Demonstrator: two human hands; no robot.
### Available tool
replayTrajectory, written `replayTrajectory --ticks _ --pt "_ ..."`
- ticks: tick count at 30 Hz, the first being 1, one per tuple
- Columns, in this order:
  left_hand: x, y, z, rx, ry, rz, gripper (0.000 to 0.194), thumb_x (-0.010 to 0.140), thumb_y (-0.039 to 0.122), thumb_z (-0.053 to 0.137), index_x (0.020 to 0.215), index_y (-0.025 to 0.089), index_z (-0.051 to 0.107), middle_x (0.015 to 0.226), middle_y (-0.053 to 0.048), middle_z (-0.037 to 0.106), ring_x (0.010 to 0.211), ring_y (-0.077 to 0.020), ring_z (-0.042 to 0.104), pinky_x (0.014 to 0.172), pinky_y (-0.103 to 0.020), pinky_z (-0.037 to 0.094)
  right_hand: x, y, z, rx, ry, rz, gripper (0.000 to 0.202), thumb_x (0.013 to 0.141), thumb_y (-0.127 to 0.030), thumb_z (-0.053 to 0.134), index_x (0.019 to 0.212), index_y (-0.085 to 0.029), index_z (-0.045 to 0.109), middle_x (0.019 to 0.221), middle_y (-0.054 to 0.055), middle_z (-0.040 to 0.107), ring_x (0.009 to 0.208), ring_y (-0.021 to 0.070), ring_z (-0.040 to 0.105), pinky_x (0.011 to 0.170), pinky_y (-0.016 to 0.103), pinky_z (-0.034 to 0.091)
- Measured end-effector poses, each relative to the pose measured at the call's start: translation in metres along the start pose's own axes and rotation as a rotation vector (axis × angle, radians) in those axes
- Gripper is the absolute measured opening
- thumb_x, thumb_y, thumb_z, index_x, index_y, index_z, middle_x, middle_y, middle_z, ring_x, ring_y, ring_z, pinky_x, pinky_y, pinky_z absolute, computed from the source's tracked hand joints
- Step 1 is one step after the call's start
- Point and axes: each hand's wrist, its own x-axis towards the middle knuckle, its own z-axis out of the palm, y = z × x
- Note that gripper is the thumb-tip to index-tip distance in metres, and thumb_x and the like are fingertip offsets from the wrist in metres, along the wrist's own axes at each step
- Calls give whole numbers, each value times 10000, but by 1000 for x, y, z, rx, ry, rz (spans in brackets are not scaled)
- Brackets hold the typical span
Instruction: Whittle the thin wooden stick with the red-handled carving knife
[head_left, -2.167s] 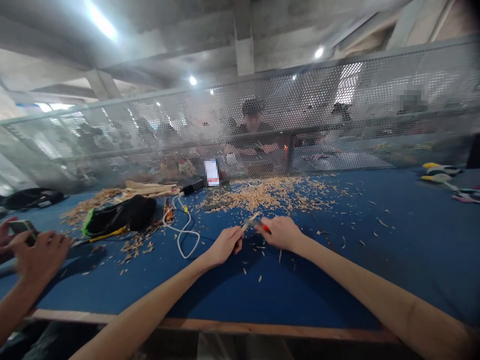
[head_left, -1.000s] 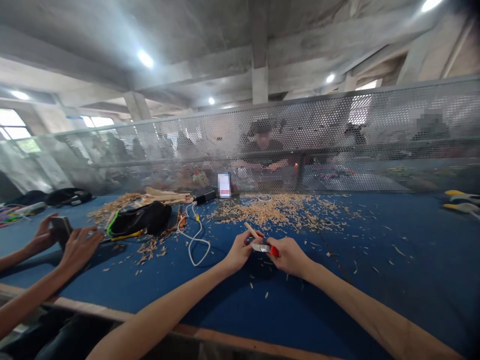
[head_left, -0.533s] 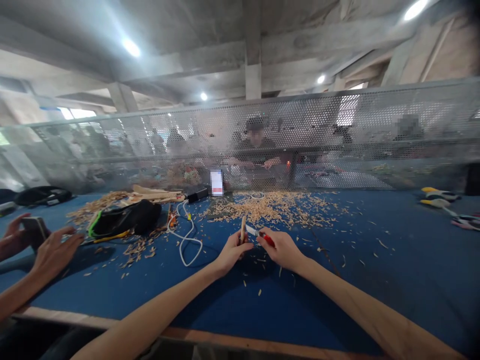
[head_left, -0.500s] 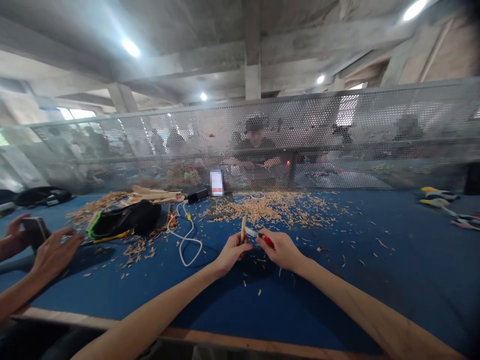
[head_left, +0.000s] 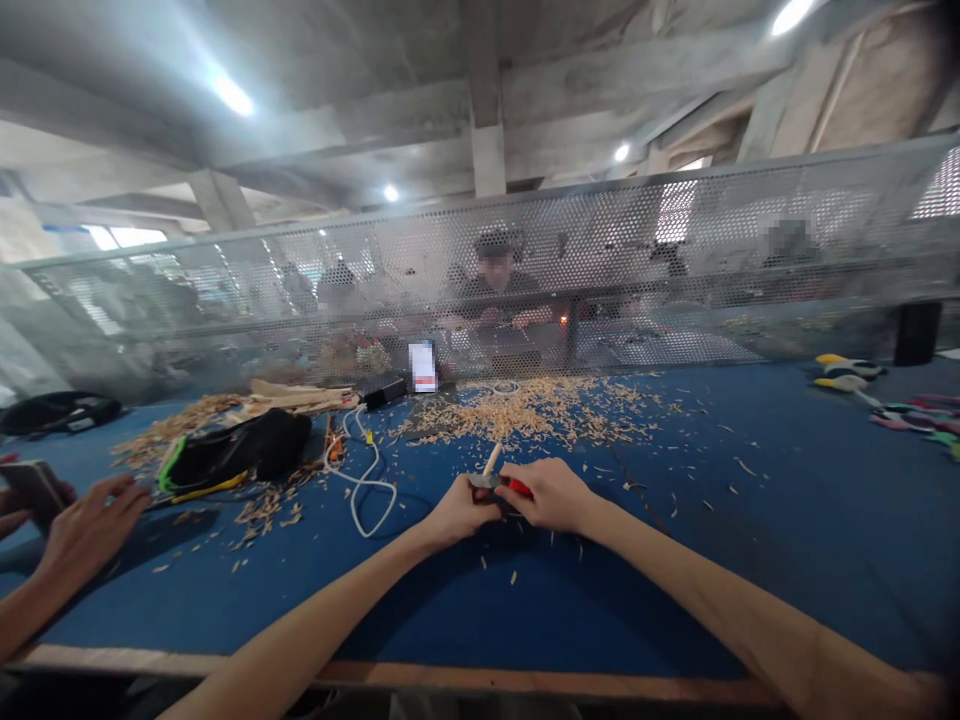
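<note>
The left hand (head_left: 457, 512) is curled around a thin stick (head_left: 493, 459) of pale wood. The top of the stick pokes up past the fingers and leans a bit to the right. The right hand (head_left: 553, 494) is wrapped around the red handle of a knife (head_left: 519, 488). The knife's blade goes across the stick, right by the left fingers. I cannot tell if it is touching the wood. Both hands are close together, over the near middle part of the blue table (head_left: 435, 610).

Past the hands is a big spread of wood shavings (head_left: 525, 412), and a few bits lie near the hands too. A white cord (head_left: 371, 488) makes loops to the left. Next to it is a black bag (head_left: 244, 448) with a green edge, and wood strips (head_left: 296, 394) lie behind the bag. A bright phone (head_left: 422, 368) stands up near the metal screen (head_left: 622, 235), which is full of holes. A person (head_left: 495, 285) sits behind the screen. On the far left, another person's hand (head_left: 97, 522) is beside a dark flat thing (head_left: 37, 490).
</note>
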Motion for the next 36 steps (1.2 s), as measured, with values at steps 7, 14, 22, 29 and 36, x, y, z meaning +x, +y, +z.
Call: replayTrajectory --ticks 7,14,22,29,36 --pt "3 2 3 80 38 -73 469 670 286 767 561 242 313 469 108 242 414 -42 209 396 -212 167 1 20 -3 -103 36 -76 338 1033 -478 429 1083 -224 646 885 96 779 684 196 674 564 281 208" --pt "6 -1 3 97 70 -167 577 664 452 830 663 253 289 481 137 230 385 -30 205 375 -191 148 1 52 -3 -106 132 16 348 1017 -463 430 1005 -207 665 831 99 767 646 196 651 584 278 239" --pt "7 -1 3 -27 32 -270 613 719 728 716 764 267 314 447 164 243 363 -44 173 363 -178 122 1 58 0 -138 158 -12 446 1026 -517 379 1062 -191 681 883 121 777 653 191 649 565 275 233" --pt "6 -1 1 -136 47 -306 613 722 751 683 765 262 317 431 171 211 351 -42 142 375 -169 82 13 81 4 -51 164 190 399 981 -533 451 1023 -230 707 848 84 768 680 190 645 594 275 297" --pt "-3 -4 -3 -238 -17 -228 601 723 739 687 722 256 330 467 158 228 365 -33 135 358 -175 87 -33 176 -19 -11 260 789 483 1045 -497 305 982 -202 682 863 126 737 786 251 678 679 313 384"
